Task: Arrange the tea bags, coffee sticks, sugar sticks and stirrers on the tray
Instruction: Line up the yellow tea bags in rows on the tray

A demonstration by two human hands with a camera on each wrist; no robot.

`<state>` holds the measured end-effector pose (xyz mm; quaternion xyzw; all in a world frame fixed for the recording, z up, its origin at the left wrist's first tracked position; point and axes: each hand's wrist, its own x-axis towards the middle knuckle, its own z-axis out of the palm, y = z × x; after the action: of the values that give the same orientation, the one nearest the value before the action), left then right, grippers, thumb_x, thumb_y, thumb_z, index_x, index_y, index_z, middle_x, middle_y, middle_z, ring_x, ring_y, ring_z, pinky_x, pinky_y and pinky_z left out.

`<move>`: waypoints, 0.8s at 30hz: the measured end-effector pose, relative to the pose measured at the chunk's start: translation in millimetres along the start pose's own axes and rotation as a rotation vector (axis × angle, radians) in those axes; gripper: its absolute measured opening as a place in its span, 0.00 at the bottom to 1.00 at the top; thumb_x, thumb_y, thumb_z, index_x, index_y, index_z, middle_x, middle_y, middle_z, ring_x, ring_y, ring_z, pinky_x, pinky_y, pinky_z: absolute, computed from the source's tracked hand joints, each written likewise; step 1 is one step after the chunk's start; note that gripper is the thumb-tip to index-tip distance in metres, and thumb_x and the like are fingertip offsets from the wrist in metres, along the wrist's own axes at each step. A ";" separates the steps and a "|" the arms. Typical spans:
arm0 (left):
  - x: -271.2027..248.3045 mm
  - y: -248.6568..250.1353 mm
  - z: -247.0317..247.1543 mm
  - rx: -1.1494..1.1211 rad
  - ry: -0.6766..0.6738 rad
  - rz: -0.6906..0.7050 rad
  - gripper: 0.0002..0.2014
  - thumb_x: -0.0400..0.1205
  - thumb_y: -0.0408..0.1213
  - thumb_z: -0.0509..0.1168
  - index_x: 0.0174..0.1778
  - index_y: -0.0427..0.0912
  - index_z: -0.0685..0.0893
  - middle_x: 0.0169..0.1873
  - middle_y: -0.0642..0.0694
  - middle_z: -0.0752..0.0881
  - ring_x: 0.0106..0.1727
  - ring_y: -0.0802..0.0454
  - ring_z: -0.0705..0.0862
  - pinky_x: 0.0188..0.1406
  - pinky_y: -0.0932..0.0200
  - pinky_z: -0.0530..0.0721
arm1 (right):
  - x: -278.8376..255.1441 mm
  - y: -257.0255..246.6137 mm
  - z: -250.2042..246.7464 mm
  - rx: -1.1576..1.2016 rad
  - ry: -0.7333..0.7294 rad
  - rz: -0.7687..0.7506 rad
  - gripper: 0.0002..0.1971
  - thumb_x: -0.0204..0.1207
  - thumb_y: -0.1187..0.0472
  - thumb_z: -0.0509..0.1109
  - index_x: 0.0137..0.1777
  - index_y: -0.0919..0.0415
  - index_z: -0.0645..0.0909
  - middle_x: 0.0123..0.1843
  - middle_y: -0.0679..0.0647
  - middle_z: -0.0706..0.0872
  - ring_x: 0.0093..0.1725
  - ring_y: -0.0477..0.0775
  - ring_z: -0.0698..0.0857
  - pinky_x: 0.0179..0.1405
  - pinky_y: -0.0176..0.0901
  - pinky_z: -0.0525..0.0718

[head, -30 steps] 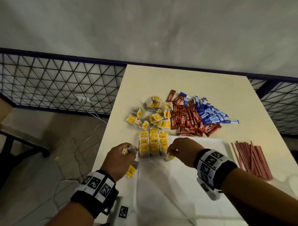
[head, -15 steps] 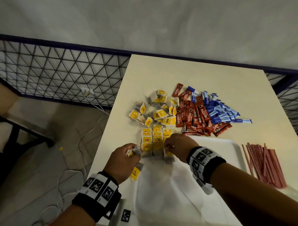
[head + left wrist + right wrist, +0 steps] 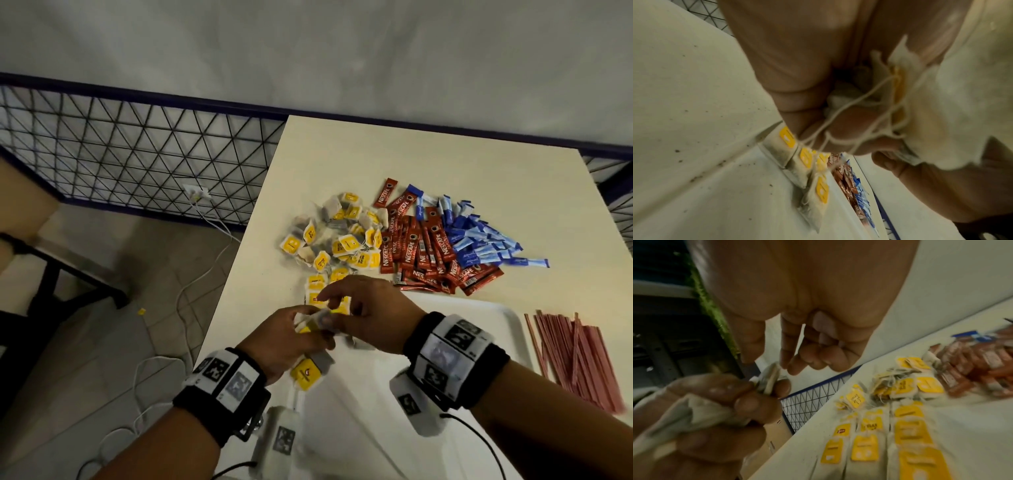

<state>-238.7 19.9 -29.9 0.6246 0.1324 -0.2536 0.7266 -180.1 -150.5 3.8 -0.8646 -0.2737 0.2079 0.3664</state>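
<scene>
My left hand [image 3: 303, 330] grips a bunch of tea bags [image 3: 941, 105], their strings tangled over its fingers; one yellow-tagged bag [image 3: 306, 373] hangs below it. My right hand [image 3: 327, 308] reaches across, and its thumb and forefinger pinch one bag [image 3: 767, 379] of that bunch. Both hands hover over the far left corner of the white tray [image 3: 479, 315], where tea bags [image 3: 865, 447] lie in neat rows. Behind the tray sit a loose tea bag pile [image 3: 342, 236], red coffee sticks [image 3: 421, 250] and blue sugar sticks [image 3: 479, 240]. Red stirrers [image 3: 575, 353] lie right of the tray.
The table's left edge [image 3: 239, 274] drops to the floor, where white cables [image 3: 191, 291] trail. A black mesh fence [image 3: 137, 154] runs along the wall behind. Bare tabletop [image 3: 445, 154] stretches beyond the piles.
My right hand has left the tea bag rows on the tray and moved left to the bunch in my left hand. The left hand has lifted slightly toward it.
</scene>
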 end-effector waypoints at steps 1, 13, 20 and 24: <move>0.8 2.1 2.0 0.020 -0.024 0.019 0.10 0.63 0.27 0.70 0.40 0.37 0.84 0.30 0.43 0.87 0.30 0.49 0.86 0.33 0.58 0.85 | 0.1 -2.6 -0.3 -0.031 -0.017 0.008 0.12 0.73 0.51 0.75 0.56 0.49 0.85 0.47 0.43 0.83 0.38 0.27 0.77 0.36 0.19 0.70; 6.9 13.2 2.6 0.357 0.181 0.218 0.02 0.74 0.37 0.72 0.35 0.45 0.88 0.31 0.39 0.88 0.28 0.50 0.82 0.33 0.55 0.80 | -17.3 9.1 -7.3 0.003 0.075 0.171 0.08 0.72 0.51 0.74 0.41 0.49 0.77 0.40 0.43 0.83 0.31 0.31 0.78 0.29 0.25 0.70; 12.1 17.4 3.1 0.566 0.158 0.191 0.11 0.73 0.51 0.76 0.39 0.47 0.89 0.30 0.46 0.88 0.27 0.57 0.81 0.33 0.58 0.79 | -9.7 6.5 -8.0 -0.015 0.077 0.154 0.05 0.76 0.49 0.71 0.44 0.49 0.84 0.37 0.38 0.83 0.33 0.37 0.77 0.32 0.27 0.69; 16.1 4.7 2.7 0.589 0.113 0.106 0.16 0.68 0.53 0.77 0.36 0.43 0.89 0.31 0.40 0.87 0.30 0.50 0.83 0.40 0.45 0.84 | -9.6 14.6 -2.5 0.007 0.054 0.195 0.05 0.76 0.50 0.72 0.46 0.49 0.84 0.40 0.42 0.84 0.33 0.35 0.76 0.33 0.25 0.68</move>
<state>-223.1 14.5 -33.6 0.8277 0.0607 -0.2075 0.5179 -181.3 -166.3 -4.0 -0.8913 -0.1774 0.2200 0.3545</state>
